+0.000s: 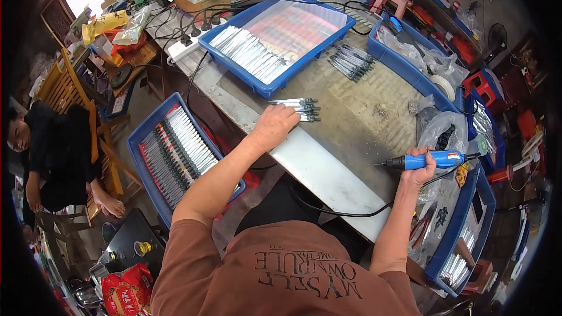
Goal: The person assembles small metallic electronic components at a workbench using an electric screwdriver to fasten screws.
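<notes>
Left hand (274, 127) flat at centre frame, fingers spread narrow over a small bundle of thin silvery rods with dark tips (300, 109) on the worn grey counter (363, 117); right hand (419, 167) at right of centre, fingers wrapped round a blue plastic electric screwdriver (430, 160). Likely trouble: smooth round rods rolling loose from under a light press (toward the upper-centre blue tray (266, 86)), or the trailing black cord (345, 213) snagging at the counter edge.

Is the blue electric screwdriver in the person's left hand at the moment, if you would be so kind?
No, the right hand grips the blue electric screwdriver, while the left hand rests on silver parts.
</notes>
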Motion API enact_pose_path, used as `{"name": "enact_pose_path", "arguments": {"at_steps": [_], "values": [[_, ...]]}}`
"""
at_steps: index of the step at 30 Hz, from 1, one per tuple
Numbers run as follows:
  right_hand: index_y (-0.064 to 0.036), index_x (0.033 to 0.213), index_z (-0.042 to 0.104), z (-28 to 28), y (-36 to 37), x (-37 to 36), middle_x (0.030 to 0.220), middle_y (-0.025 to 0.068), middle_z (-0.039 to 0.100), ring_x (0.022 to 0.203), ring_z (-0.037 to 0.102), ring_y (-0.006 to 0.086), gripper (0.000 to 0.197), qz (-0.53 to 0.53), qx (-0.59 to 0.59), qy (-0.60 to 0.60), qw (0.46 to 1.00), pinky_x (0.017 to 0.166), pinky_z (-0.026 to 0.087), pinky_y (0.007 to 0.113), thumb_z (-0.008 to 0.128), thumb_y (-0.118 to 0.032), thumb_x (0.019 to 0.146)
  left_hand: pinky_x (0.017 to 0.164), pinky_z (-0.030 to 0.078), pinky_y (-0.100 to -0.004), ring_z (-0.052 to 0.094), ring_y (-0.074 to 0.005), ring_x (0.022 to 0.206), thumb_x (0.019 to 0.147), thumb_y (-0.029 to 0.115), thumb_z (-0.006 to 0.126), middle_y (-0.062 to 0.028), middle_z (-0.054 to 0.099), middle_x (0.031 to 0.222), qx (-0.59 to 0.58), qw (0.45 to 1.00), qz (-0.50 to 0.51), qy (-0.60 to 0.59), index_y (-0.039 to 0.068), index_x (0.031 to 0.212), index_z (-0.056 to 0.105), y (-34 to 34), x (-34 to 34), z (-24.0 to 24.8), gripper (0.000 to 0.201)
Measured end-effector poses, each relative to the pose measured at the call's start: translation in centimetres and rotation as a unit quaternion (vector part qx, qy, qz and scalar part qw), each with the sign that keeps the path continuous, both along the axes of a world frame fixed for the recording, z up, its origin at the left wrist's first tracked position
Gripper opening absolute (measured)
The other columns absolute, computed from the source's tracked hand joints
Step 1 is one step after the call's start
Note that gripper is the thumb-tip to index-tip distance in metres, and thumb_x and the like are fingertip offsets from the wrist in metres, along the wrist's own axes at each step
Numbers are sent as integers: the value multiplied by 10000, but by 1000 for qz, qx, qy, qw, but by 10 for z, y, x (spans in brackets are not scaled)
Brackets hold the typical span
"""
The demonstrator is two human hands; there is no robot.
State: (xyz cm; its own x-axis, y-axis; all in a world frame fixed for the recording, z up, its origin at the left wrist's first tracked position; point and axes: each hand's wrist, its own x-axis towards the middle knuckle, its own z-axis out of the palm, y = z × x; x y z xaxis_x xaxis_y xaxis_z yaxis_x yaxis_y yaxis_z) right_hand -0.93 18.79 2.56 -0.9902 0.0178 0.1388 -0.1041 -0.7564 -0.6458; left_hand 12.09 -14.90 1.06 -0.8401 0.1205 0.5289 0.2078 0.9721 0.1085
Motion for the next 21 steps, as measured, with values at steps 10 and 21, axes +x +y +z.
{"name": "enact_pose_path", "arguments": {"at_steps": [10,21], "values": [[-92,898,449,4,-4,3,674,37,449,592,441,171,225,-16,14,-1,1000,607,361,335,531,-137,694,623,402,-335,511,-226,722,671,83,555,-57,531,745,59,998,1,6,81,721,529,-1,-1,5,57],[-82,938,415,-16,24,-17,726,48,420,644,391,168,231,73,-35,29,996,633,342,314,499,-95,724,597,406,-391,524,-272,706,668,113,527,-93,505,691,82,996,-37,21,51,710,463,-3,-7,-9,99]]}}
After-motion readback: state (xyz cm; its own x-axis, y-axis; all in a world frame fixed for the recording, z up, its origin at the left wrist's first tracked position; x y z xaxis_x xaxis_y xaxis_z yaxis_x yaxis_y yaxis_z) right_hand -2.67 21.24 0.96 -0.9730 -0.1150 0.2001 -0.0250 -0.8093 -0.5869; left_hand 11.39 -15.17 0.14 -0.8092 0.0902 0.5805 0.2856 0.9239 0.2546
